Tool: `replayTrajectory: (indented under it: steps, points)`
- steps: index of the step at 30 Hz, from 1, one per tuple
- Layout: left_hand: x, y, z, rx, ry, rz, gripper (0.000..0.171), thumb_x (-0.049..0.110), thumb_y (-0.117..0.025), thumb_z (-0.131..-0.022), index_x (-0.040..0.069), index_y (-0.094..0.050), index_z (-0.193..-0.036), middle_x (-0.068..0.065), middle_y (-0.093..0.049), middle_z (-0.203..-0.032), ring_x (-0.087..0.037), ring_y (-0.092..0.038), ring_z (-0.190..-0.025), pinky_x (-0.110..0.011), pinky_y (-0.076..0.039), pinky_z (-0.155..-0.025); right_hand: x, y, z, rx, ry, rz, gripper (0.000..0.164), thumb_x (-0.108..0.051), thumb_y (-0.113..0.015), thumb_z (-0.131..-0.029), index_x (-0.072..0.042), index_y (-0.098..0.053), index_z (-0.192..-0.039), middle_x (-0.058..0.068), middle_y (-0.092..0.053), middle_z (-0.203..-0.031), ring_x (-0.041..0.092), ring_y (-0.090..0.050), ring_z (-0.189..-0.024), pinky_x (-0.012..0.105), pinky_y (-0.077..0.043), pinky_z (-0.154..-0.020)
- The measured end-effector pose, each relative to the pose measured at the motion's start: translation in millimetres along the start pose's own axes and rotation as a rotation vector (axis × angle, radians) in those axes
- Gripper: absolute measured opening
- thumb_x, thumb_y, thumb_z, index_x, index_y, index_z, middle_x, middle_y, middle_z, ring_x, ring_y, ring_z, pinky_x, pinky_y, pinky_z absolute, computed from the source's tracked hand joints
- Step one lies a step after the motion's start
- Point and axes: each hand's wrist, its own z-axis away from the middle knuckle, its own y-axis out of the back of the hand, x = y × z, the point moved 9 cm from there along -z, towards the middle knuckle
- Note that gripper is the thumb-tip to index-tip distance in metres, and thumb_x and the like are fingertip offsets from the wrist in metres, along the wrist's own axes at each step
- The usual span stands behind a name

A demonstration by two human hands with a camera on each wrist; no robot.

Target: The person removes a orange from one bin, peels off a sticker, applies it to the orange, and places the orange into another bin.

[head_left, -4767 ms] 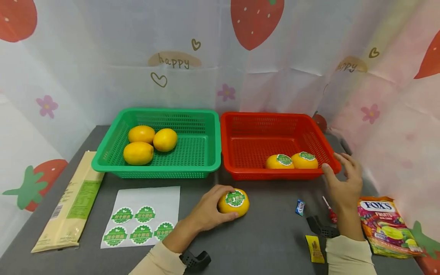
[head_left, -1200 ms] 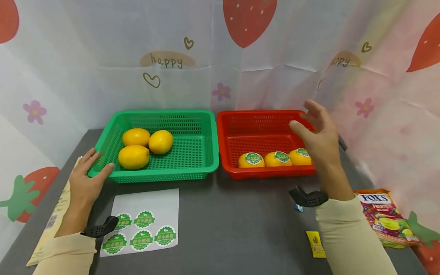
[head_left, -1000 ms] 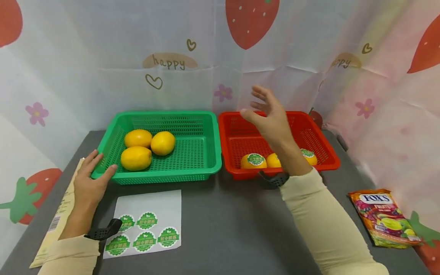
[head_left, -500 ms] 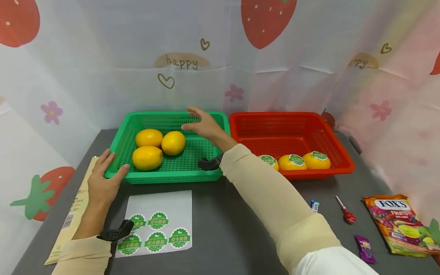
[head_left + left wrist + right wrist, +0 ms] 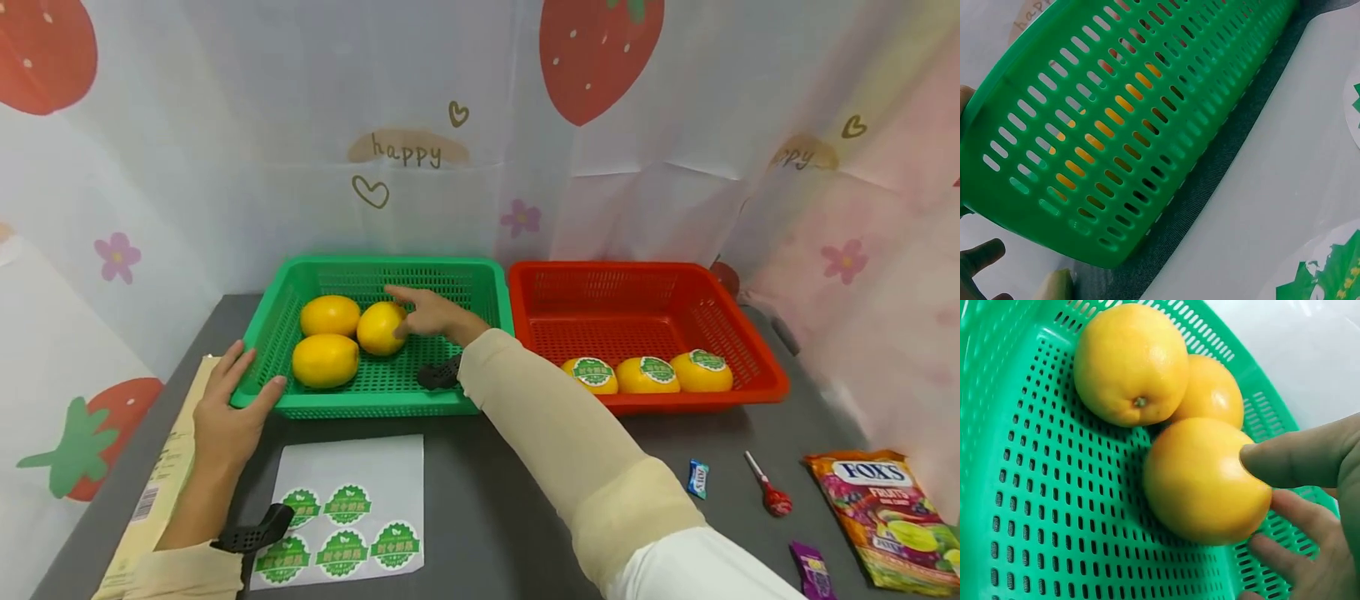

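- Your right grip [image 5: 433, 317] has dropped from above the green basket [image 5: 390, 411] to the rightmost orange [image 5: 377, 331] inside it.
- That orange sits just beside two other oranges [image 5: 325, 362].
- Your right thumb and fingers stand apart around its side; firm pressure can't be told.
- Your left grip [image 5: 227, 417] rests loosely at the basket's left corner.
- Expect firm, fairly heavy, slightly slippery fruit that rolls: hold its widest part from opposite sides.

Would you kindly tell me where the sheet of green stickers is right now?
In the head view, the sticker sheet lies left of centre on the gray table, just in front of the green basket and right of the left hand.
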Motion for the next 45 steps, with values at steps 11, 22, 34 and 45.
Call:
replayTrajectory:
  steps: [11, 22, 34, 45]
  points:
    - [-3.7, 3.5, 5.6, -0.005, 0.008, 0.019, 0.060, 0.022, -0.069, -0.089, 0.007, -0.048, -0.143, 0.003, -0.033, -0.153, -0.018, -0.024, -0.140, -0.044, -0.023, -0.110, 8, -27, -7, -0.128, 0.032, 0.205, 0.086, 0.000, -0.072, -0.084, -0.020, -0.025, -0.154, 0.010, -0.030, -0.151, 0.028, -0.043, -0.123, 0.040, -0.041, -0.094]
    - [-5.6, 5.3, 9.1, -0.010, -0.007, 0.010, 0.060, 0.021, -0.070, -0.089, 0.005, -0.048, -0.142, 0.001, -0.034, -0.152, -0.021, -0.025, -0.140, -0.044, -0.024, -0.109, 10, -26, -5, -0.031, 0.017, 0.310, 0.078, -0.020, -0.081, -0.080, -0.024, -0.038, -0.145, 0.010, -0.046, -0.136, 0.028, -0.049, -0.112, 0.041, -0.045, -0.087]
    - [-1.8, 3.3, 0.1, -0.007, -0.029, 0.013, 0.059, 0.021, -0.069, -0.090, 0.005, -0.048, -0.142, -0.001, -0.033, -0.153, -0.021, -0.023, -0.140, -0.047, -0.023, -0.109, -28, 20, 54, 0.185, 0.174, 0.181, 0.080, -0.029, -0.083, -0.077, -0.021, -0.042, -0.145, 0.006, -0.048, -0.132, 0.022, -0.052, -0.101, 0.036, -0.048, -0.080]
    - [-0.7, -2.2, 0.2, -0.033, -0.017, -0.006, 0.060, 0.028, -0.065, -0.093, 0.005, -0.045, -0.145, -0.001, -0.030, -0.155, -0.024, -0.021, -0.141, -0.050, -0.021, -0.109, -11, 36, 213, 0.340, 0.498, -0.104, 0.077, -0.021, -0.081, -0.077, -0.018, -0.044, -0.145, 0.001, -0.052, -0.131, 0.021, -0.057, -0.099, 0.043, -0.050, -0.083]
